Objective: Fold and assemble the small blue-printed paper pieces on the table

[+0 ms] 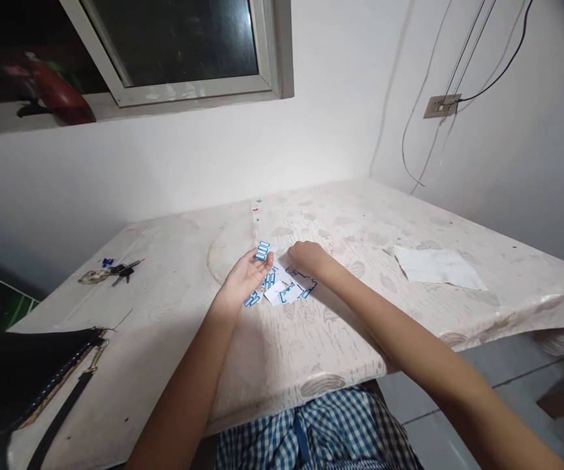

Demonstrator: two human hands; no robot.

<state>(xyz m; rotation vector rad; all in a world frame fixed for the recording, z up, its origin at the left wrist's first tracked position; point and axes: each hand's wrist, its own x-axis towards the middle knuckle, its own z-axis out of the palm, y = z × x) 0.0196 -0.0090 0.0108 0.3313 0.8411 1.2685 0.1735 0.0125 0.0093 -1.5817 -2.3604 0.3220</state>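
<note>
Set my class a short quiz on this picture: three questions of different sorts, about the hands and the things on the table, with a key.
1. Multiple choice. What does the left hand hold?
A. A spoon
B. A blue-marked piece
C. A bottle cap

2. True or false. The white sheet lies on the table to the right of the scattered pieces.

3. Short answer. Which is nearer to the keys, the left hand or the right hand?

Key
1. B
2. True
3. The left hand
</note>
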